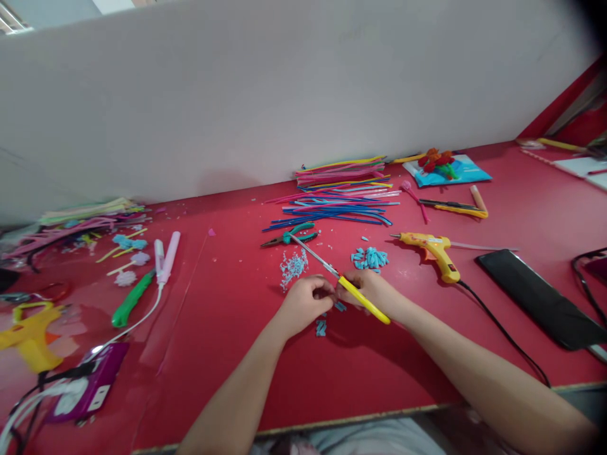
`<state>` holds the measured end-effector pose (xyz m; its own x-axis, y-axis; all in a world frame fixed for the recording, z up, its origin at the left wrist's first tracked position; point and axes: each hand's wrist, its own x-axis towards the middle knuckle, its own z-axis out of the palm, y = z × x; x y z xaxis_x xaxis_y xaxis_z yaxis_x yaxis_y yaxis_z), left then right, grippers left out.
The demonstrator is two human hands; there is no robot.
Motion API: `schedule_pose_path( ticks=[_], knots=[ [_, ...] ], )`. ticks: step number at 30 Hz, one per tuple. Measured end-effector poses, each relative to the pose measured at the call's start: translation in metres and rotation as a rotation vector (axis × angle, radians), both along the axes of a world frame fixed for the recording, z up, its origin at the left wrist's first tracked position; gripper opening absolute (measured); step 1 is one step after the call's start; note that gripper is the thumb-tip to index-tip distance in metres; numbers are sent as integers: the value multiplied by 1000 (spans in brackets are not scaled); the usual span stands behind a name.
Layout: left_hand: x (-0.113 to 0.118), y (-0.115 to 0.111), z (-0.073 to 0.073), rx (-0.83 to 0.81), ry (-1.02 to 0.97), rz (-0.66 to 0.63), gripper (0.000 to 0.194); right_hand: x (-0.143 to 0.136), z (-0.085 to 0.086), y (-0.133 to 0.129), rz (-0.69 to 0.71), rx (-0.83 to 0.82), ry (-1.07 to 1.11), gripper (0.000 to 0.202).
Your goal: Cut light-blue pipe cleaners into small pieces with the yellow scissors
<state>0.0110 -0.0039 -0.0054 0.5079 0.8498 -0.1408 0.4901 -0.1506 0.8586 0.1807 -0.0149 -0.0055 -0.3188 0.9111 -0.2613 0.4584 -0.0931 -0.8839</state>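
Scissors (364, 299), yellow-handled, sit in the right hand (375, 287), its fingers curled about them; long axis runs from tips between ten and eleven o'clock to handle end between four and five. Left hand (304, 301) at nine o'clock, fingers bent; whether it grips anything cannot be told. Blue pile (374, 259): two o'clock, nearer the right hand. Clippings (293, 268): ten o'clock, nearer the left.

Craft workshop, seemingly: scissors (364, 299), glue gun (439, 258), pliers (287, 238), coloured stems (341, 174).
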Motion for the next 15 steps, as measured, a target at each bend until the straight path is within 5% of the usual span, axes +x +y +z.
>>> schedule_pose_path(
  ticks=[15],
  knots=[
    [7, -4, 2, 221, 122, 51, 8, -7, -4, 0, -110, 46, 56, 7]
  ],
)
